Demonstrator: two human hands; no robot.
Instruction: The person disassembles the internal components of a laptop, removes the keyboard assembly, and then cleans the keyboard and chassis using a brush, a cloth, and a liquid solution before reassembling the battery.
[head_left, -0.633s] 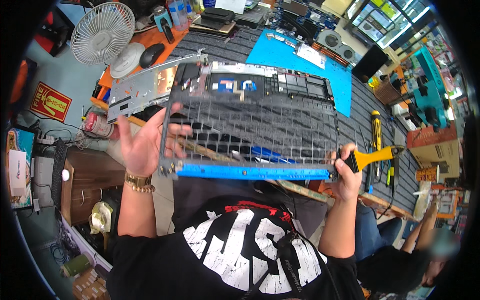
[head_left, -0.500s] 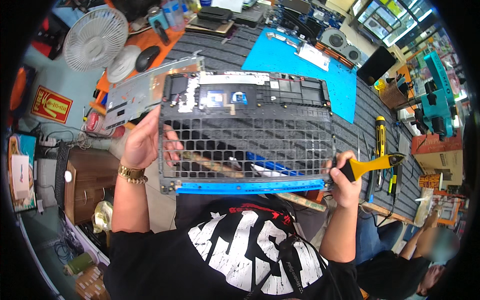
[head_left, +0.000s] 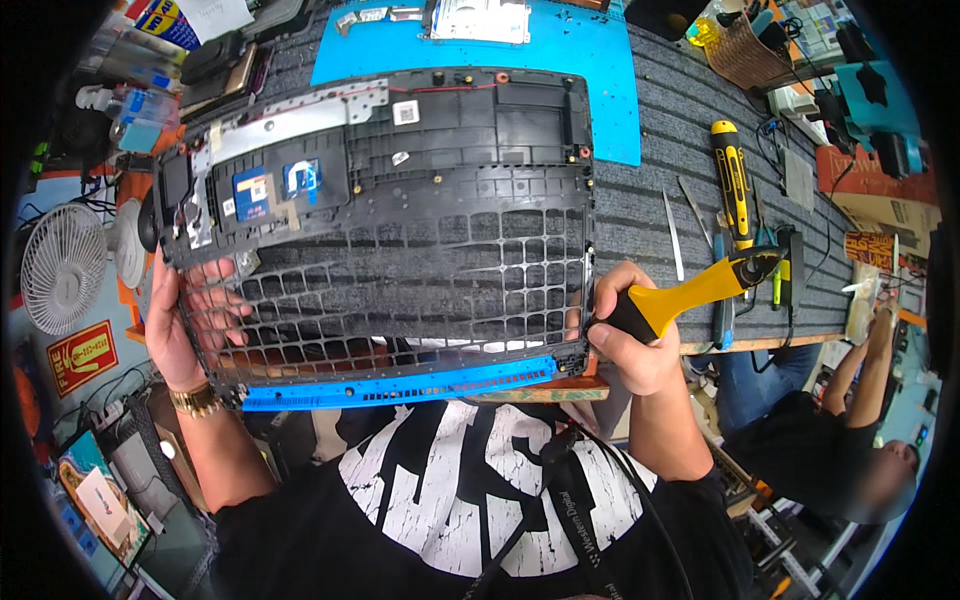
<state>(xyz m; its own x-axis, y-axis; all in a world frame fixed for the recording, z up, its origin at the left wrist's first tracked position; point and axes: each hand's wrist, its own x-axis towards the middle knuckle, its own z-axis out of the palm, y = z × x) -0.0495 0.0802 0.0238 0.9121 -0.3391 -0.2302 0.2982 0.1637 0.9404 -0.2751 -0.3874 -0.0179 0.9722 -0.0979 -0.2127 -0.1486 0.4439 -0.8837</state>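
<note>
A black laptop palm-rest cover (head_left: 430,200) is held up in front of me, its inner side showing. It has a grid of bare key openings and a bright blue strip (head_left: 400,385) along its near edge. My left hand (head_left: 195,320) grips its left edge, with fingers spread behind the grid and visible through the openings. At the right edge my right hand (head_left: 635,330) closes round a yellow-and-black brush (head_left: 690,292). Those right fingers also touch the cover's corner. The brush's yellow handle points out to the right.
Beyond the cover lie a blue mat (head_left: 612,100) and a silver drive (head_left: 480,20). Right of it, a yellow-and-black screwdriver (head_left: 732,180) and tweezers (head_left: 672,235) rest on the striped grey bench cover (head_left: 650,210). A white fan (head_left: 65,265) stands left. Another person (head_left: 830,450) sits lower right.
The view has turned toward the right, and the cover now appears closer and tilted, its left side lower. The metal plate seen behind its left side is out of sight. Both hands keep their grip.
</note>
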